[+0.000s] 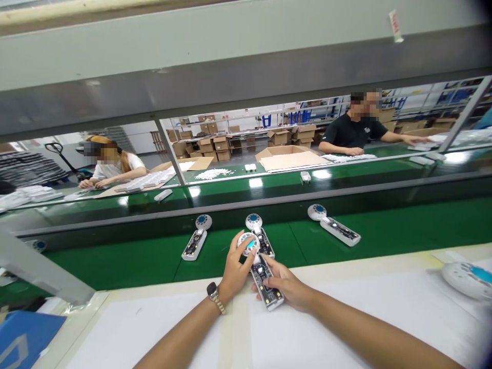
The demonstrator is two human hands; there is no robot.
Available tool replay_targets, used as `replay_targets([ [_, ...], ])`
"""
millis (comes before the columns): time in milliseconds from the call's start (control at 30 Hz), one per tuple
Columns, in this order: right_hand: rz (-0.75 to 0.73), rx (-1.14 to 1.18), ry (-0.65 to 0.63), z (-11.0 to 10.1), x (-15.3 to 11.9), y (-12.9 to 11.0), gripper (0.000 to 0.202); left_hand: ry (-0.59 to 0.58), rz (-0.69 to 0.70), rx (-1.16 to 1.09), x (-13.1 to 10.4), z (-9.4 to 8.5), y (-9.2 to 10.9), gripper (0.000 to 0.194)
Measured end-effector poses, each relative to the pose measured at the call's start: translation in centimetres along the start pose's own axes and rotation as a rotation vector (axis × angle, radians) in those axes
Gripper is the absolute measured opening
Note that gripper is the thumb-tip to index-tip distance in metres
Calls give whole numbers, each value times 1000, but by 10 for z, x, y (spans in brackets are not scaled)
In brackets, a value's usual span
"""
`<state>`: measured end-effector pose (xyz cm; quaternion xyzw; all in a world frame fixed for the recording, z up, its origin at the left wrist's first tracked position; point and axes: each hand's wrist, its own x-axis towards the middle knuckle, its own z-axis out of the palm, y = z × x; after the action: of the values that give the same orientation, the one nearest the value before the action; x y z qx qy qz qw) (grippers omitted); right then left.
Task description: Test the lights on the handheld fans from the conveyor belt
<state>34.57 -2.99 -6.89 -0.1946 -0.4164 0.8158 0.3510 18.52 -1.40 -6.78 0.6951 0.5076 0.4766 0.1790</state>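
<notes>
Between my two hands is a white handheld device (270, 294) with a round head, a blue disc in it and a handle whose circuit board lies bare. My left hand (234, 270) has its fingers closed around the round head. Lower down, my right hand (289, 288) grips the handle, thumb over the board and fingertips showing at the far side. Just behind it, another such device (266, 243) lies on the green surface, partly covered by my left hand. Similar devices lie to the left (195, 244) and to the right (341, 231).
A white-covered bench edge (154, 318) runs in front of me. A blurred white round part (467, 279) sits at the right. At the left are a slanted post (42, 266) and a blue folder-like object (28, 335). Two people work across the green line, beside cardboard boxes (292, 159).
</notes>
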Motion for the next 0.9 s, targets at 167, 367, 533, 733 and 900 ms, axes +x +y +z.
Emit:
replay_targets([
  [167, 11, 10, -8, 1, 1, -1, 65, 11, 21, 17, 0, 0, -1, 32],
  [367, 10, -3, -31, 2, -1, -4, 64, 4, 39, 36, 0, -1, 0, 32],
  [533, 11, -6, -32, -1, 1, -1, 63, 7, 41, 43, 0, 0, -1, 32],
  [733, 25, 22, -13, -2, 3, -1, 61, 23, 26, 60, 1, -1, 3, 35],
  [900, -61, 34, -8, -6, 2, -6, 76, 238, -253, 21, 8, -4, -12, 46],
])
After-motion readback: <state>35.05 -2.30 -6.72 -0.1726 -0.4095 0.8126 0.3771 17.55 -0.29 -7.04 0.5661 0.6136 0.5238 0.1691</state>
